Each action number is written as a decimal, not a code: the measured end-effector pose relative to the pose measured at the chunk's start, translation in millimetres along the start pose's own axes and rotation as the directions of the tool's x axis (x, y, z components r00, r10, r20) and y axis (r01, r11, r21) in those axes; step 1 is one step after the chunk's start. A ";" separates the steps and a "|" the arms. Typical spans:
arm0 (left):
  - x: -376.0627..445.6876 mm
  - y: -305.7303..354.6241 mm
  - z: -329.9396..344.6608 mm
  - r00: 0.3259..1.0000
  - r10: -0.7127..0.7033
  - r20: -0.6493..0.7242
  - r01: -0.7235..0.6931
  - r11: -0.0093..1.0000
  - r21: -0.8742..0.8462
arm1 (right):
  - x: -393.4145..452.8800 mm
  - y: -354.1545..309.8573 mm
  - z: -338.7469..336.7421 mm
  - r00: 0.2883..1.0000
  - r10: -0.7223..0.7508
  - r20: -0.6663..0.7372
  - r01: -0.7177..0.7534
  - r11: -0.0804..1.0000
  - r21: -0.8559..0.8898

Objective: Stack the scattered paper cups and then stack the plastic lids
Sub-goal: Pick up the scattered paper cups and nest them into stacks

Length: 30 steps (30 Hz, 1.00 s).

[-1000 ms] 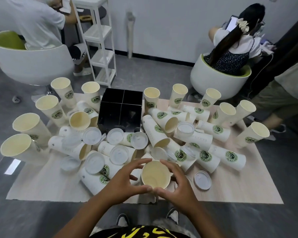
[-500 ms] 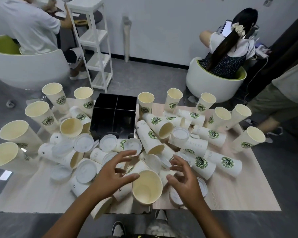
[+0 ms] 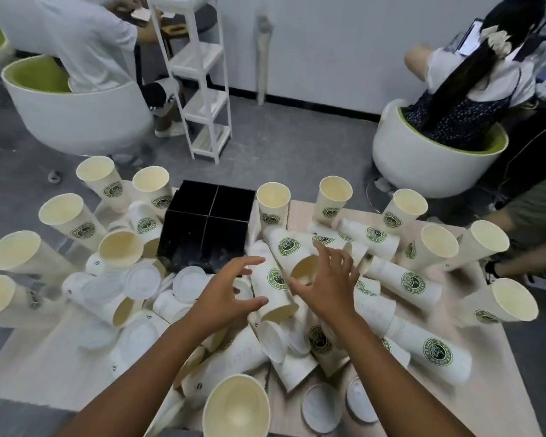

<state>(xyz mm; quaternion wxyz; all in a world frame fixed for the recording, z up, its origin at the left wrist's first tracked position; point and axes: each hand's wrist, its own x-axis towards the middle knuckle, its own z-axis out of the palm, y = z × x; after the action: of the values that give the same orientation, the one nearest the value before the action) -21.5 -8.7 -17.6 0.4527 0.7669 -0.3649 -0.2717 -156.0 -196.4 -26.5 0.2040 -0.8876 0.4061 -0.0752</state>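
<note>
A black four-compartment box sits on the wooden table; beyond stand a white shelf rack and two occupied tub chairs.

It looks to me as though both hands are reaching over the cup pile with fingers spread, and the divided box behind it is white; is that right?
Not quite: the divided box is black, not white, as the head view shows. The rest holds: the left hand and the right hand both reach over the pile of paper cups with fingers spread, gripping nothing.
</note>
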 end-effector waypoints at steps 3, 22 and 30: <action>8.2 -7.3 7.3 1.000 -0.023 0.020 0.023 1.000 0.011 | 16.8 2.8 11.5 0.995 0.028 0.095 -0.018 0.995 -0.096; 10.6 -8.5 41.4 0.992 0.072 0.099 -0.110 0.881 0.460 | -29.6 23.7 -30.2 0.963 -0.103 -0.249 0.179 0.935 0.305; 1.9 -10.8 42.9 0.956 0.291 -0.041 -0.222 0.805 0.550 | -47.9 40.1 -43.7 0.960 -0.125 -0.249 0.206 0.919 0.336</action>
<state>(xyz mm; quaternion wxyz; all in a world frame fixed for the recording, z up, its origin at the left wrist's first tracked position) -49.1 -28.0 -46.4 0.2726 0.8217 -0.4983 -0.0463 -228.4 -197.1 -2.4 0.3084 -0.8528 0.3288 -0.2638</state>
